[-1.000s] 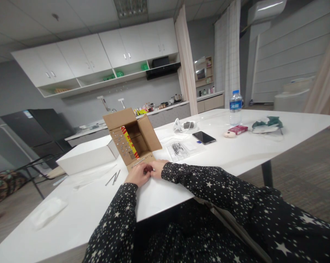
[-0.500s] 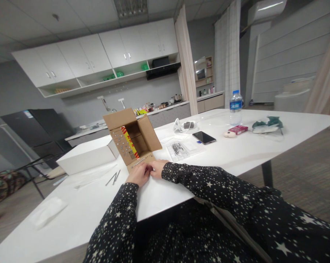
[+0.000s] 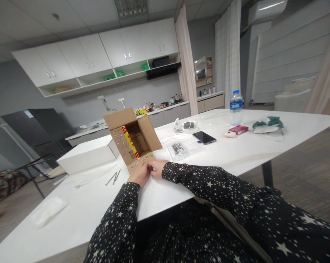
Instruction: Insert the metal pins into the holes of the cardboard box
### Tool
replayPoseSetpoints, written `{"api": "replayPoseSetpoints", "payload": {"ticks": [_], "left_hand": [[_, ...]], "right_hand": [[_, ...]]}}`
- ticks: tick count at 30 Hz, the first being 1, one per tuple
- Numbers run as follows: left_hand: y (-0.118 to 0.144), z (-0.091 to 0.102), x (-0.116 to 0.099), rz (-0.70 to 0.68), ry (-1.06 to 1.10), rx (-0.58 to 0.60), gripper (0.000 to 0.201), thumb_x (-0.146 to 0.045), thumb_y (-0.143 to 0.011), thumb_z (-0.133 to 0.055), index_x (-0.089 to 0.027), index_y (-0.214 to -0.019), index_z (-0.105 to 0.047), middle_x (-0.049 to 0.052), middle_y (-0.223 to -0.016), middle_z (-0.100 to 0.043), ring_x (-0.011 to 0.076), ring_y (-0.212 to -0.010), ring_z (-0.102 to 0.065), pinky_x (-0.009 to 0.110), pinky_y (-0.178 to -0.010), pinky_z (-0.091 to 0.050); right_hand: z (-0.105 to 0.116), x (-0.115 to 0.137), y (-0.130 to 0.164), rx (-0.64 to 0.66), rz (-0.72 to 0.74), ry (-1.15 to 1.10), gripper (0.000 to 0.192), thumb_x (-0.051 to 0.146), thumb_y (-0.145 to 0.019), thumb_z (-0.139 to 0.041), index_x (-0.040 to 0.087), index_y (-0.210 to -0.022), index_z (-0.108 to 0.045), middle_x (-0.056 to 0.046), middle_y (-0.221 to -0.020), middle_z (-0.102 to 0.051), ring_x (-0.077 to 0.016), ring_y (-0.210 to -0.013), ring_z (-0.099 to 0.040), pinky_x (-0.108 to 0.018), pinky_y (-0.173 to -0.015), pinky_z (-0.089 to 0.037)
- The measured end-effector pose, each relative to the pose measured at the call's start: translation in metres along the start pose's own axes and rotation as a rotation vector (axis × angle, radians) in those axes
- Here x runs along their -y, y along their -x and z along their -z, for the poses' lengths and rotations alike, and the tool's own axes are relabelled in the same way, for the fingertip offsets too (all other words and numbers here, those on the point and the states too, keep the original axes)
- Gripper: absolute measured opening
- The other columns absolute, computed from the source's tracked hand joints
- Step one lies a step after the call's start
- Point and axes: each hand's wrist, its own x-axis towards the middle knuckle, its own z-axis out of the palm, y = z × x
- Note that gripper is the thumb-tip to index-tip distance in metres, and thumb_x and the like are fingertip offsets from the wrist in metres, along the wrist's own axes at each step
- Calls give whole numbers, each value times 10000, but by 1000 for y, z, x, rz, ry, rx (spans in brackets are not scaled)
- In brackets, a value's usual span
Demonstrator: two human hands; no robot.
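An open cardboard box [image 3: 120,144] stands tilted toward me, its flaps spread and a red-and-yellow tape strip down one side. Small pale round pieces dot its side and its lower flap [image 3: 142,160]. At that flap's near edge, my left hand [image 3: 139,174] and my right hand [image 3: 157,168] meet with fingers curled and close together. Whatever lies between the fingertips is hidden or too small to name. Two thin metal tools [image 3: 115,177], perhaps tweezers, lie on the table left of my left hand.
A white box [image 3: 85,156] sits left of the cardboard box on the white table [image 3: 80,215]. Crumpled white tissue [image 3: 50,212] lies at the left. Rightward are a clear plastic packet [image 3: 180,149], a phone [image 3: 204,137], a pink box [image 3: 238,129] and a water bottle [image 3: 236,107].
My left hand has shifted very slightly to the right and up. The cardboard box and the other things on the table stay in place.
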Motion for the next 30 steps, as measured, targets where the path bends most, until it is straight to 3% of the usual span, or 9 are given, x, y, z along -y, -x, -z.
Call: {"api": "replayPoseSetpoints", "payload": {"ticks": [13, 19, 23, 30], "left_hand": [[-2, -7, 7, 80, -70, -13, 236, -226, -876, -352, -115, -974, -536, 156, -1004, -553, 260, -977, -543, 387, -826, -418], [-3, -10, 11, 70, -35, -103, 229, -256, -884, -359, -126, -941, -539, 146, -977, -550, 244, -933, -551, 387, -824, -430], [-4, -13, 15, 51, -41, -166, 238, -264, -893, -335, -134, -923, -533, 129, -946, -544, 238, -907, -547, 380, -797, -442], [-4, -14, 17, 15, -21, -200, 213, -264, -890, -347, -150, -891, -527, 107, -890, -551, 223, -861, -548, 368, -770, -448]], "right_hand": [[6, 4, 4, 9, 16, -16, 268, 298, -780, -455, 231, -982, -618, -48, -953, -687, -232, -879, -646, -318, -708, -492], [-3, 0, -4, 6, -16, -3, 275, 344, -778, -469, 231, -979, -619, -54, -958, -683, -238, -857, -649, -332, -694, -496], [-8, -3, -7, -11, -19, -9, 356, 354, -773, -479, 244, -1089, -599, -63, -1024, -679, -245, -877, -647, -350, -711, -496], [-8, -3, -7, -22, -7, -14, 394, 344, -772, -474, 231, -1134, -582, -83, -1050, -674, -258, -902, -643, -359, -713, -501]]}}
